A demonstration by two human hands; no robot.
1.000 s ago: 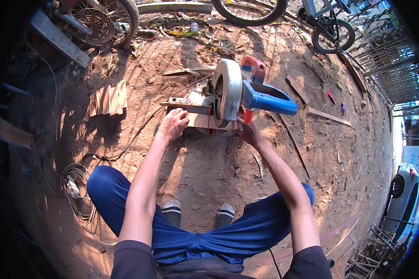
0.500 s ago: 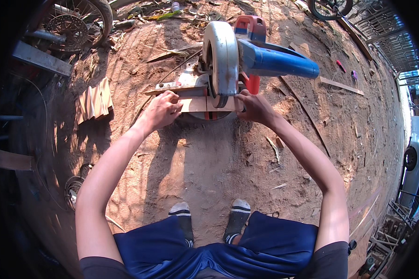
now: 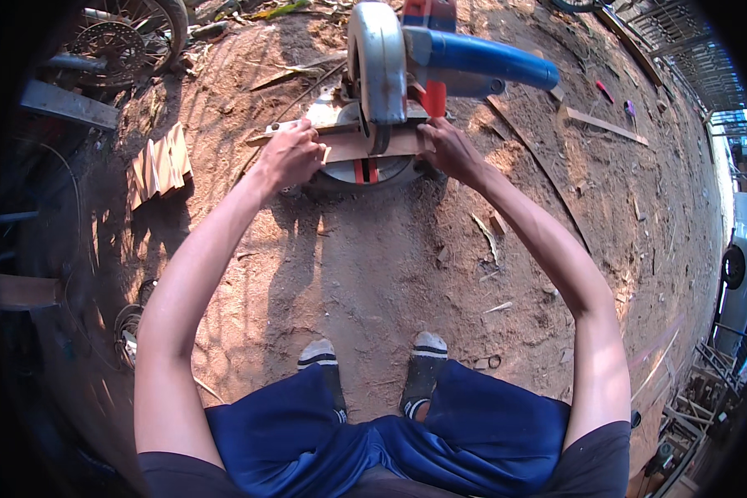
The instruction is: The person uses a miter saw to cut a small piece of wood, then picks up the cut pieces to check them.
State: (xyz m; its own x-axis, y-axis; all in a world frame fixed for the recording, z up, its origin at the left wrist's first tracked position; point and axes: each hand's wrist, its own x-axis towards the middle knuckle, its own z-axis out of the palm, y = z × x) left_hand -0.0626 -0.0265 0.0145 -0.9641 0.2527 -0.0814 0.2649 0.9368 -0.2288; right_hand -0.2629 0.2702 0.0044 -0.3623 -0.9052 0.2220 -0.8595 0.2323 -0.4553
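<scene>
A mitre saw [image 3: 378, 62] stands on the ground in front of me, with a silver blade guard, a blue body and handle, and a red lever. A short wooden board [image 3: 349, 148] lies across its round base, along the fence and beneath the blade guard. My left hand [image 3: 292, 154] is closed on the board's left end, fingers curled over it. Around the right end, my right hand [image 3: 450, 153] is closed too, just below the red lever. Neither hand is on the saw's handle. The guard covers part of the board's middle.
Cut wood pieces [image 3: 159, 166] form a pile on the dirt at left. A spoked wheel [image 3: 129, 41] is at the upper left. To the right lie a long thin strip [image 3: 548, 178], a pale stick [image 3: 603, 126] and scattered offcuts. My socked feet [image 3: 317, 353] are below.
Both hands have pushed the board back toward the saw's fence, so more of the round base shows in front of it. The whole view has shifted, placing the saw higher in the picture.
</scene>
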